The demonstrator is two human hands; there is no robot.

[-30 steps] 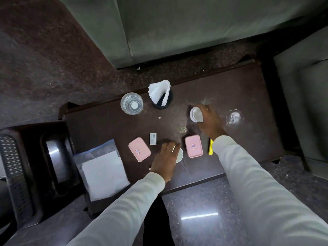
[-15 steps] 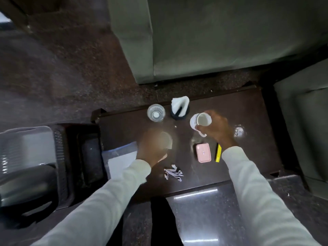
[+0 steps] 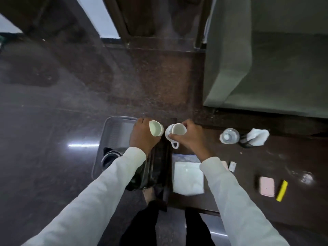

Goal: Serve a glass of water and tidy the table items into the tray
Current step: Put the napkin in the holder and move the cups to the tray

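No brand or writing is reading clearly anywhere; the small marks on the pink cases are too blurred to make out.

The left hand (image 3: 142, 134) is gripping a white cup (image 3: 156, 128), tilted on its side so its empty inside is showing, above the grey plastic tray (image 3: 113, 128) that is sitting on the floor left of the table (image 3: 266, 157). A dark round container (image 3: 110, 158) is lying in the tray's near end; what it is holding cannot be told.

The right hand (image 3: 190, 135) is closed around a second white cup (image 3: 178, 129) together with a white saucer (image 3: 168, 133), held over the table's left edge; this cup is also looking empty.

On the table are standing a clear glass of water (image 3: 229, 136) and, just beside it, a dark holder with white tissue (image 3: 257, 137). Nearer are lying a clear bag holding white paper (image 3: 188, 178), a small white sachet (image 3: 232, 166), a pink case (image 3: 266, 186) and a yellow strip (image 3: 282, 190).
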